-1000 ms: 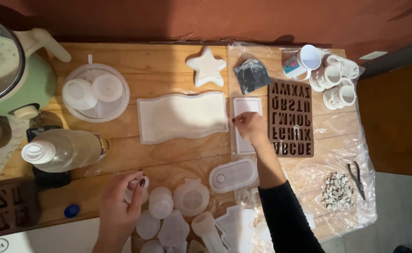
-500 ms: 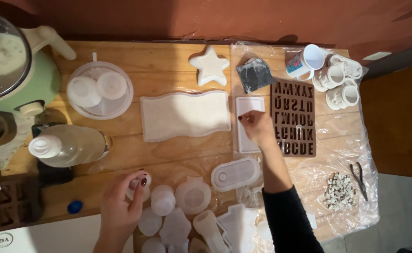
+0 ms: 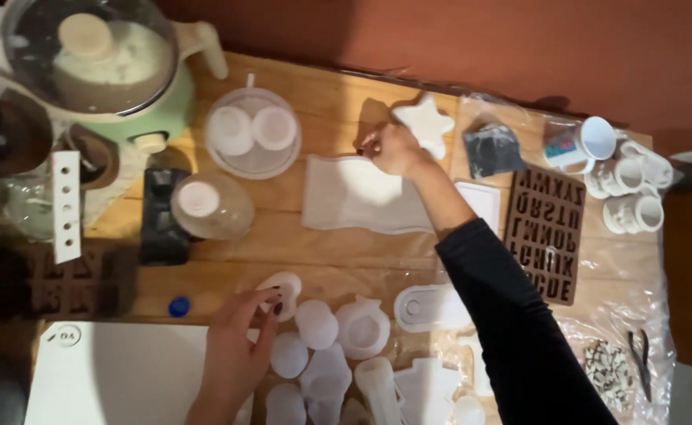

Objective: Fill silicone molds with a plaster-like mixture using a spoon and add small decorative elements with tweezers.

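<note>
Right hand (image 3: 391, 149) reaches over the wavy white tray (image 3: 361, 195), fingers curled just beside the star mould (image 3: 426, 123), seemingly pinching something tiny, while the left hand (image 3: 239, 346) grips a small white mould (image 3: 281, 287) near the table's front edge.

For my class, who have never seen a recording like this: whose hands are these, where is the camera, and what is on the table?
There is no machine. One person wears a camera on the head, looking down at a wooden table. The left hand touches a small white mould among other white moulds near the front edge. The right hand, in a dark sleeve, reaches to the far side, beside a white star shape and over a wavy white tray. Also there: a brown letter mould, white mugs and a green cooker. Neither hand clearly holds anything.
</note>
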